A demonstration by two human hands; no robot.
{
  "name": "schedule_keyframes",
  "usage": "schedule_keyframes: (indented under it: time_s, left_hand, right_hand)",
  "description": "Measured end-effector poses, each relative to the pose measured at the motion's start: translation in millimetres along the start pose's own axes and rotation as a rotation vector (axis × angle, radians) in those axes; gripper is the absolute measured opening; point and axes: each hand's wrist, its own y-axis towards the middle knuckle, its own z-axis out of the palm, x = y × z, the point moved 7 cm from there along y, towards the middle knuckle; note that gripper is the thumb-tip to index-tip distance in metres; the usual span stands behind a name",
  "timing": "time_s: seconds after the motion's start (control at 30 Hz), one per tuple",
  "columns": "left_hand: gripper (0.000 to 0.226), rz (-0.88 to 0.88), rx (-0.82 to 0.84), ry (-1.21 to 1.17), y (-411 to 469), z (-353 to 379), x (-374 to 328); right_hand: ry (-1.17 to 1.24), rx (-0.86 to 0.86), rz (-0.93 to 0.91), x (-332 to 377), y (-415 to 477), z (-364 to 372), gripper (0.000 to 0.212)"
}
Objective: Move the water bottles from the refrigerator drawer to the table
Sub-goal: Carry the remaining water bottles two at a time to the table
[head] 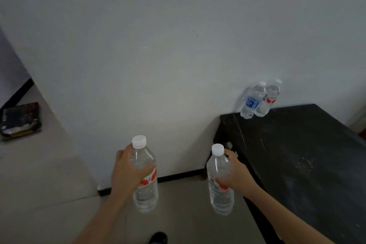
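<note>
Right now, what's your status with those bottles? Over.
Left hand and right hand each grip a water bottle. Two bottles already stand on the black table. Nothing in the way.

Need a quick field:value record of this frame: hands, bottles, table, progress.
left hand: gripping a clear bottle with white cap and red-and-white label, upright, in the air above the floor
right hand: gripping a second clear bottle, white cap, upright, left of the table edge
table: black table, against the white wall
on table: blue-label bottle and red-label bottle, standing together at the back left corner
progress: two bottles placed, two in hand, not yet set down
refrigerator drawer: not in view
</note>
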Motion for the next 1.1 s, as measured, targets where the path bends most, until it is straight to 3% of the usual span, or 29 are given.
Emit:
schedule_keyframes:
  time_s: [0.23,0.43,0.77,0.9,1.0,1.1]
  left_hand:
    - [0.066,0.095,0.122,0.001,123.2,39.3,-29.5]
    - [0.056,0.171,0.291,-0.007,176.3,102.1,-51.2]
    - [0.061,0.344,0.631,0.012,143.6,274.0,-135.7]
    - [0.022,0.405,0.715,-0.022,117.7,326.4,-196.7]
    - [0.024,0.516,0.754,0.000,99.2,363.2,-234.5]
    - [0.026,0.507,0.796,0.021,88.7,399.5,-249.3]
  right_hand:
    - [0.122,-0.119,0.063,26.7,72.1,-30.9,0.075]
    - [0.263,-0.267,0.197,0.9,82.5,-62.9,0.081]
    - [0.359,-0.496,0.403,-116.5,37.2,-136.9,0.081]
    - [0.400,-0.573,0.439,-163.1,34.7,-176.5,0.080]
    - [0.427,-0.659,0.446,-199.2,29.5,-200.8,0.081]
    - [0.449,-0.738,0.471,-232.8,19.2,-218.7,0.081]
